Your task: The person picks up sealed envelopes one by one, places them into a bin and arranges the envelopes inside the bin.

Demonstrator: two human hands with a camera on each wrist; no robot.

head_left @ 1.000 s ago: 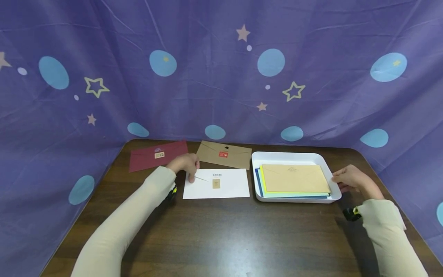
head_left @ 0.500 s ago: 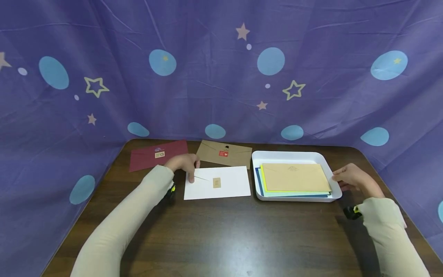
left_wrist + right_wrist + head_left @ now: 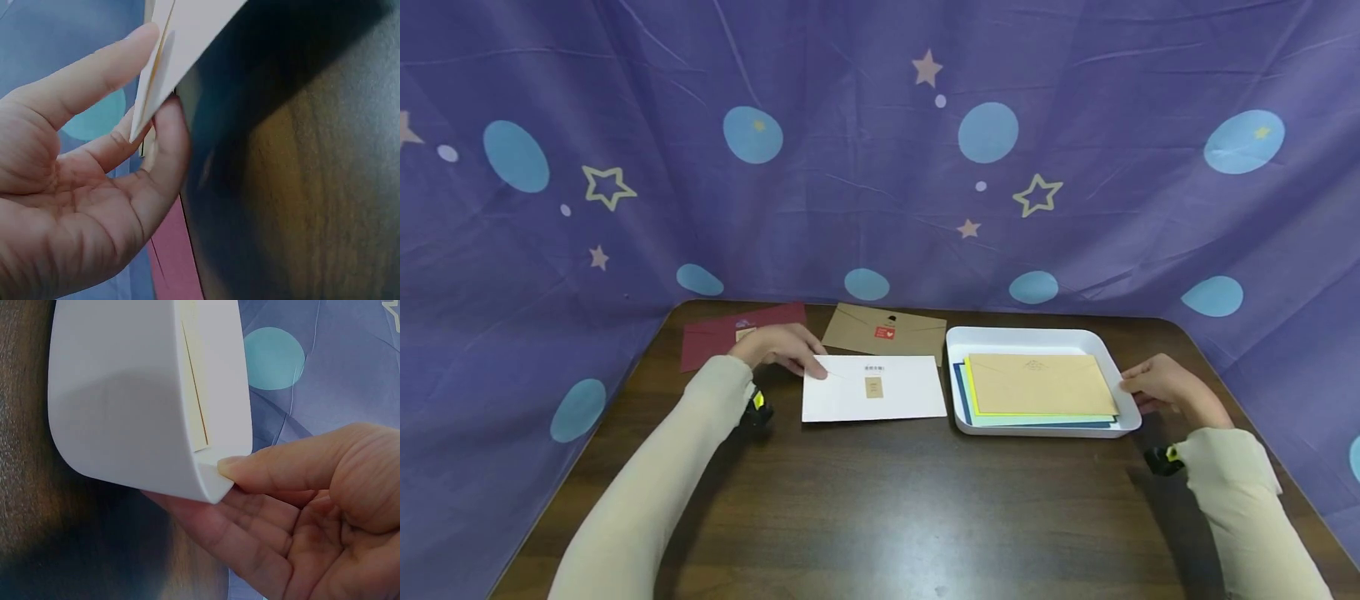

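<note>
My left hand (image 3: 784,346) pinches the left end of a white envelope (image 3: 913,387), thumb on top and fingers beneath. The left wrist view has this envelope (image 3: 194,37) raised over the tabletop, its shadow falling on the wood. At the right, my right hand (image 3: 1168,388) grips the right end of a white tray (image 3: 1015,340). Up close, the right thumb presses the inside of the tray wall (image 3: 215,481) while the fingers go under its outside. In the tray lies a stack of envelopes, a tan one (image 3: 1037,387) on top, with yellow, pale green and blue edges showing below.
A dark red envelope (image 3: 707,343) lies at the back left, partly behind my left hand. Beside it is a brown envelope (image 3: 850,327) with a red sticker, its front edge overlapped by the white one. A purple curtain (image 3: 880,150) hangs behind the wooden table (image 3: 880,500).
The white envelope has come up off the table, its left end now between my left thumb and fingers. My left hand has turned and shifted slightly left. The right hand and tray stay put.
</note>
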